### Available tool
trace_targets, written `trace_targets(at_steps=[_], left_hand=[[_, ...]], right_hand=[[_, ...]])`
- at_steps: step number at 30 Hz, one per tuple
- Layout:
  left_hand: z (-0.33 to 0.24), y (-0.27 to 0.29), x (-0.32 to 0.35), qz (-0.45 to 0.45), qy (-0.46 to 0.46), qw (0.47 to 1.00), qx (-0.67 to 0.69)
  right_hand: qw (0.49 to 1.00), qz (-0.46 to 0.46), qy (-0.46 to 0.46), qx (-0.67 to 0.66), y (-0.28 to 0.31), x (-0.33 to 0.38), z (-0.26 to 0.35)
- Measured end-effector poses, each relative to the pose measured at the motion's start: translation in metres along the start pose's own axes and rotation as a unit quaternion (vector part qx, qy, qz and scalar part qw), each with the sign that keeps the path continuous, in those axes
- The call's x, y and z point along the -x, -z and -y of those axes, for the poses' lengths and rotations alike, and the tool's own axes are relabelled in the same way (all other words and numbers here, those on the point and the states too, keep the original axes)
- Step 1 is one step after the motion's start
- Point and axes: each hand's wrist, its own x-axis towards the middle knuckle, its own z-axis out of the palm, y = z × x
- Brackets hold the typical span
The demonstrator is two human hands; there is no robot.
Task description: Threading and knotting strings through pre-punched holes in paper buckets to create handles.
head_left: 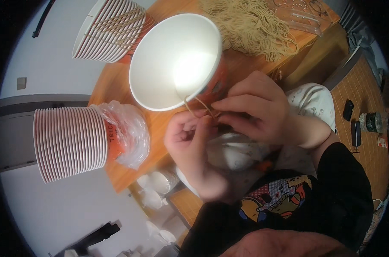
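Observation:
A large white paper bucket [160, 64] lies tilted on the wooden table [241, 64], its open mouth facing me. A thin tan cord [204, 104] loops at the bucket's near rim, one strand inside and one outside. My left hand [188, 137] is closed, pinching the cord between thumb and forefinger just below the rim. From the right, my right hand [256, 107] meets it with thumb and fingers closed on the cord. The fingertips partly hide where the strands cross.
A heap of tan cords [250, 28] lies at the back, beside a clear perforated tray [303, 21]. Nested buckets with cords [111, 32] stand back left. Another bucket stack [70, 141], partly in a plastic bag [134, 132], lies on the left. A jar [371, 122] is far right.

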Motion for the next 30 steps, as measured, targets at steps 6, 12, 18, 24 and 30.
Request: trace_targets(at_steps=[6, 12, 18, 24, 30], left_hand=[[-0.002, -0.003, 0.002, 0.004, 0.033, 0.999, -0.008], [-0.004, -0.003, 0.002, 0.044, 0.025, 0.998, 0.039], [-0.011, -0.003, -0.004, 0.049, 0.044, 0.998, 0.02], [-0.007, 0.007, -0.002, 0.014, -0.008, 1.0, -0.017], [-0.002, 0.009, -0.002, -0.057, -0.065, 0.996, -0.034]], right_hand=[[0.999, 0.032, 0.038, -0.007, 0.005, 0.001, -0.003], [0.996, 0.032, 0.081, -0.016, 0.005, -0.002, -0.001], [0.996, 0.045, 0.075, -0.005, 0.003, -0.009, 0.003], [0.992, 0.037, 0.088, 0.078, -0.005, -0.019, 0.017], [0.983, 0.019, 0.123, 0.138, -0.013, -0.029, 0.027]])
